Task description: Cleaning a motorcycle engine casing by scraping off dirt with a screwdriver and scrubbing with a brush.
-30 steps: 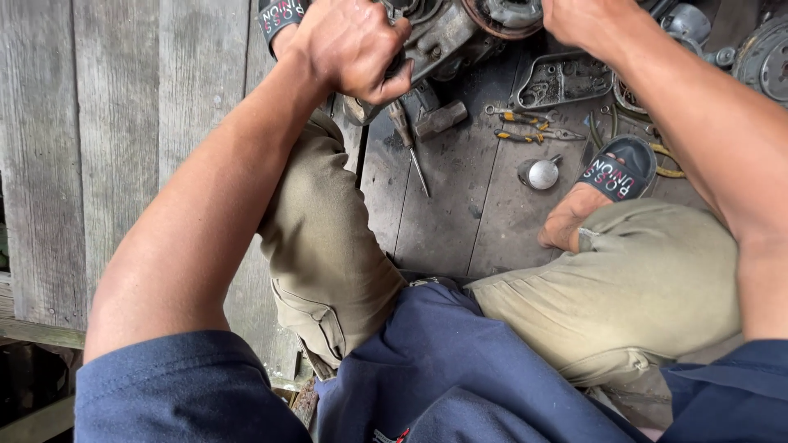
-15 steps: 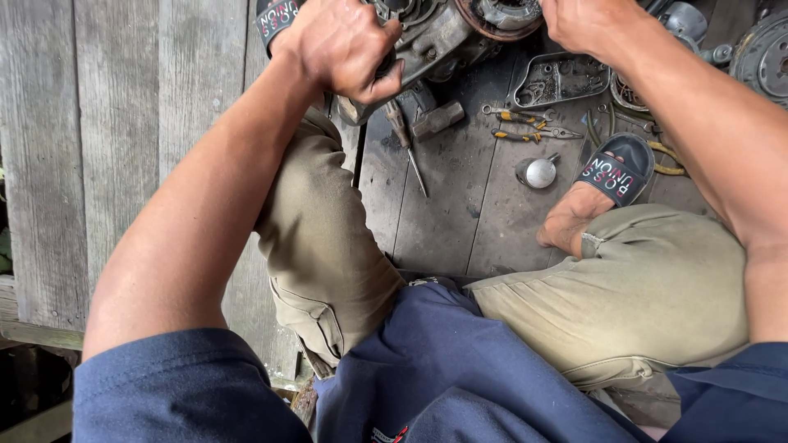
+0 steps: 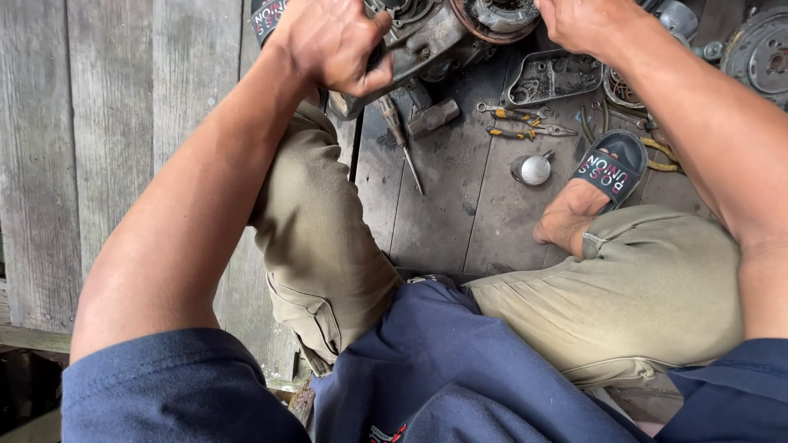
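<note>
Head view looks straight down on a greasy metal engine casing [image 3: 435,37] sitting at the top edge of the picture on dark wooden floorboards [image 3: 460,205], between the squatting person's knees and partly cut off by the frame. Its visible bulk runs left to right, with a round rusty-rimmed opening toward its right end. The left hand [image 3: 336,45] is curled tight in a fist at the casing's left end, fingers wrapped round something that I cannot make out, touching the metal. The right hand [image 3: 587,23] lies just beside the round opening on the right; whether its fingers are closed on anything I cannot tell, as they run out of view. So each hand sits at one end of the casing. Below it on the boards lie a screwdriver [image 3: 400,139], pliers [image 3: 513,123], a small round metal cap [image 3: 535,170] and a dark cover plate [image 3: 552,78], near the sandalled right foot [image 3: 599,184].
</note>
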